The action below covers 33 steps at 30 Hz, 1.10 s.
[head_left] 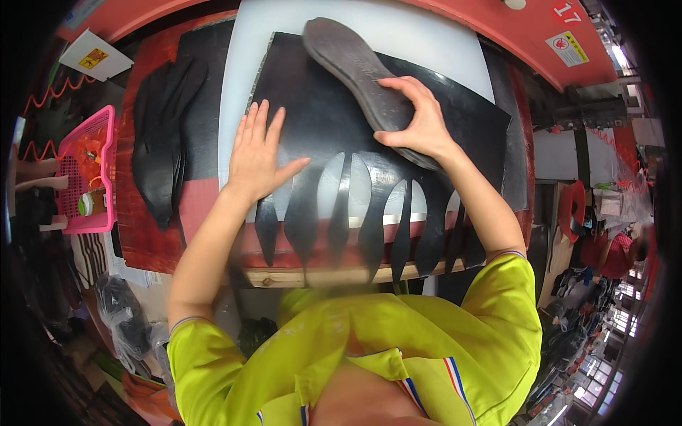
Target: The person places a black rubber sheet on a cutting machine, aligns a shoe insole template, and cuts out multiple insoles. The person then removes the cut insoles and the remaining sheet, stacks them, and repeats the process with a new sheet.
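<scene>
Over here, a white two-digit no. on the red beam past the worktop's far R corner; just below it, a white/yellow warning sticker w/ a red-ringed pictogram. Past the far L corner, a white panel w/ a yellow-orange caution label. Marks on the dark sole-shaped block: too faint to read.

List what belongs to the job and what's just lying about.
Seemingly in use:
dark sole-shaped tool in right hand
black sheet beneath left hand
white board beneath sheet
black pieces at left

Seemingly lying about:
pink basket
clear plastic bag
</scene>
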Available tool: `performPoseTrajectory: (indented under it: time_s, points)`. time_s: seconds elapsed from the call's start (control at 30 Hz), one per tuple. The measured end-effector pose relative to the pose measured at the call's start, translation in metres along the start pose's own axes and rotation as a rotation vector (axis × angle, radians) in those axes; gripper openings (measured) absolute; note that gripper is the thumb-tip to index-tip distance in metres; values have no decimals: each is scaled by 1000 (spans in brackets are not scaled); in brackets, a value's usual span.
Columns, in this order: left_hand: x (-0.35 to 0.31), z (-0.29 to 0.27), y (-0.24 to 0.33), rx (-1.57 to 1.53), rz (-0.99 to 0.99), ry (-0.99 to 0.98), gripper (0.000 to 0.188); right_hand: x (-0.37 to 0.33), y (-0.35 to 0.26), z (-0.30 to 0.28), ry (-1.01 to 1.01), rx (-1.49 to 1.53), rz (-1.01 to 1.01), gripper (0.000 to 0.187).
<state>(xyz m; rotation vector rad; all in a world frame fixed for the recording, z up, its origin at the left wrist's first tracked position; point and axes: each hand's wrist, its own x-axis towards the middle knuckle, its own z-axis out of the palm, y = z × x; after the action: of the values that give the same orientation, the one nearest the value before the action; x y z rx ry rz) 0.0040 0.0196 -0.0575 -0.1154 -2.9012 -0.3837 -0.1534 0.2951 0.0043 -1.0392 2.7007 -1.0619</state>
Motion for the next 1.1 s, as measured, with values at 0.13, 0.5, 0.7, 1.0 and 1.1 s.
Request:
performPoseTrajectory:
  time_s: [0.13,0.5,0.7,1.0,1.1]
  points:
    - [-7,0,1,-50,-24,43,97,9,-17,24,-27,-142,-59,82]
    - [-9,-7,-8,-22,-11,30,98,-10,13,6,53,132,-89,74]
    - [32,4,-13,-284,-153,268,64,-90,45,-35,-166,198,180,61]
    - [85,45,-14,-308,-468,454,51,-108,39,7,157,-93,-86,55]
    - [79,49,-15,-398,-407,530,49,-106,41,5,137,-115,-93,55]
